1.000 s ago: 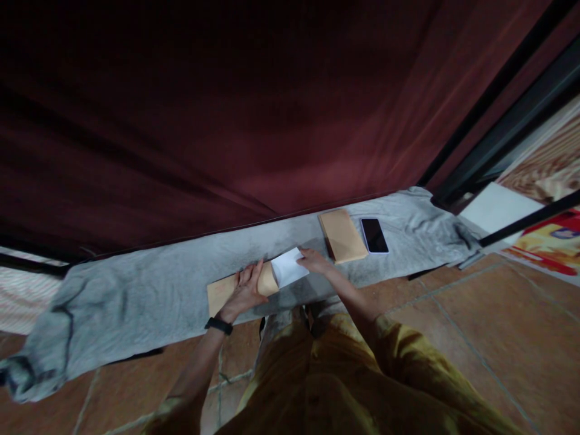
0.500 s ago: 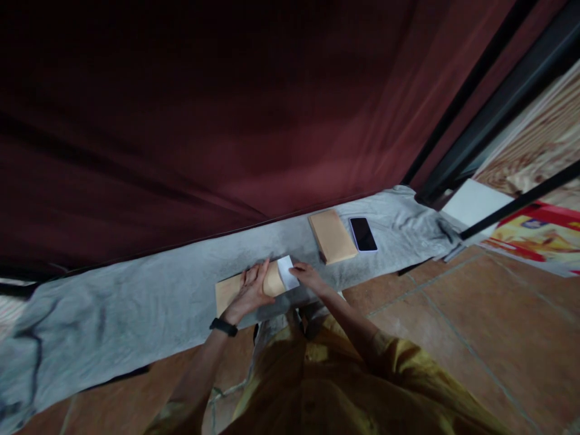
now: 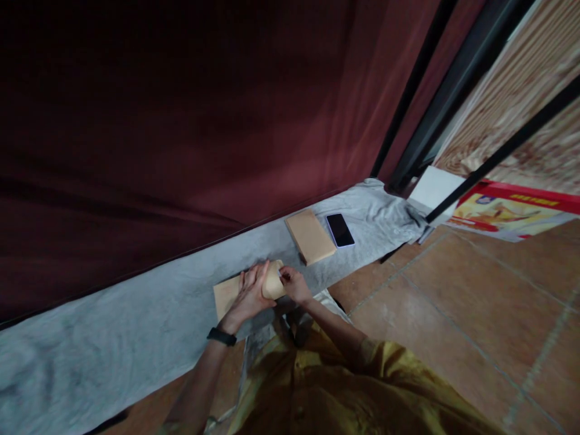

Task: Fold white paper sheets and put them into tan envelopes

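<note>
A brown paper envelope [image 3: 226,295] lies on the grey cloth, its right end bulging into a curve. My left hand [image 3: 252,293], with a dark band on the wrist, grips it across the middle, thumb at the near edge and fingers over the far side. At the envelope's open right end, my right hand [image 3: 295,285] pinches a white paper [image 3: 280,273]. Only a sliver of that paper shows; the rest is hidden by the envelope and my fingers.
A stack of brown envelopes [image 3: 312,237] lies to the right, beside a phone [image 3: 340,231] with a dark screen. The grey cloth [image 3: 149,302] covers a narrow bench along a dark red curtain [image 3: 254,151]. Black poles [image 3: 502,148] and a red-yellow box [image 3: 507,208] stand at the right.
My right hand has moved left against the envelope, and the white paper has slid almost wholly into it. My left hand keeps its grip. The view has turned a little to the right.
</note>
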Demonstrator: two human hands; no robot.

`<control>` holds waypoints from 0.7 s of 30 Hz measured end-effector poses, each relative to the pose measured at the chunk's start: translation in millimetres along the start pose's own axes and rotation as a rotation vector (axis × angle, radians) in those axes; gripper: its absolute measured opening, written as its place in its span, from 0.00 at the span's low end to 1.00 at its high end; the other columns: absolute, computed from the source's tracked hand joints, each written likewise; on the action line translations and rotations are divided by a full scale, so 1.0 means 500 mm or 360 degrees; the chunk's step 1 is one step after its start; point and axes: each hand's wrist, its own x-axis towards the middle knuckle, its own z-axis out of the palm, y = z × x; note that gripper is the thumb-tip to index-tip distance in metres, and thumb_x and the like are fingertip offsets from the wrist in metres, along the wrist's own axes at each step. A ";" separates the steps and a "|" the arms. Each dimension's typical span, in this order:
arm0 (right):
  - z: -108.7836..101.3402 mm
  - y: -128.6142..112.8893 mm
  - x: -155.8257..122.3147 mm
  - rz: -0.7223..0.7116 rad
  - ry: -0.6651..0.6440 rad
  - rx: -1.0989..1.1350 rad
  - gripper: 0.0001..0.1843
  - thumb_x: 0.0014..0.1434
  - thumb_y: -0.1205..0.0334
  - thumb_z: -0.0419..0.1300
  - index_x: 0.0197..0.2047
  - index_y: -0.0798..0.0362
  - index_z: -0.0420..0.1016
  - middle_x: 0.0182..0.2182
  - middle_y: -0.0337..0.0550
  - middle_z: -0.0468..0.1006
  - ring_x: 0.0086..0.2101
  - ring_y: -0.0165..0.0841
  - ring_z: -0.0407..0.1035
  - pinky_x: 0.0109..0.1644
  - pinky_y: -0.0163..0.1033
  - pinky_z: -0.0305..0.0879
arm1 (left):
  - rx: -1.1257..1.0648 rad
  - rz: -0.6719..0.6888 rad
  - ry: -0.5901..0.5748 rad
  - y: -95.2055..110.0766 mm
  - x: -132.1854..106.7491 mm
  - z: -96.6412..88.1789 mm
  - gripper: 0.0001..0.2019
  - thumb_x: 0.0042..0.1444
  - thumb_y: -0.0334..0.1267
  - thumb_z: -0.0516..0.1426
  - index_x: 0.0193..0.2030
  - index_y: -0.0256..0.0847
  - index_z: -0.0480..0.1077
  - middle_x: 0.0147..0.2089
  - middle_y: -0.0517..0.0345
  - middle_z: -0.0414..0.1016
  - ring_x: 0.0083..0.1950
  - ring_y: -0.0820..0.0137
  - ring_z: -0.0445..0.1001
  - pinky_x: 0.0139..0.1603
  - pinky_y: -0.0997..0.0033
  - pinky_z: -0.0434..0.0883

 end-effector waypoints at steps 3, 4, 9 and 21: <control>-0.003 0.004 -0.004 0.0006 0.0083 0.0053 0.07 0.55 0.69 0.55 0.36 0.49 0.69 0.31 0.36 0.76 0.34 0.32 0.71 0.40 0.34 0.67 | 0.0036 0.0037 0.0018 0.005 0.009 0.004 0.64 0.42 0.43 0.70 0.78 0.51 0.33 0.74 0.41 0.52 0.77 0.44 0.48 0.74 0.37 0.44; -0.004 0.005 -0.006 0.0011 0.0108 0.0069 0.07 0.55 0.69 0.55 0.36 0.48 0.68 0.30 0.35 0.75 0.33 0.32 0.71 0.40 0.34 0.68 | 0.0041 0.0055 0.0027 0.007 0.012 0.004 0.63 0.42 0.43 0.70 0.78 0.50 0.33 0.74 0.41 0.52 0.77 0.44 0.48 0.74 0.38 0.44; -0.005 0.008 -0.008 0.0046 0.0232 0.0123 0.09 0.55 0.67 0.56 0.40 0.47 0.64 0.33 0.35 0.75 0.36 0.33 0.73 0.41 0.35 0.69 | 0.0051 0.0094 0.0026 0.009 0.016 0.005 0.62 0.44 0.44 0.69 0.78 0.49 0.33 0.75 0.41 0.52 0.76 0.44 0.49 0.74 0.37 0.45; 0.001 0.045 0.016 0.0268 0.0161 0.0288 0.03 0.53 0.65 0.60 0.32 0.51 0.74 0.25 0.36 0.75 0.28 0.31 0.70 0.32 0.32 0.66 | 0.0078 0.0104 -0.0024 0.010 0.024 0.014 0.61 0.45 0.45 0.69 0.78 0.48 0.34 0.77 0.40 0.48 0.78 0.44 0.45 0.75 0.36 0.43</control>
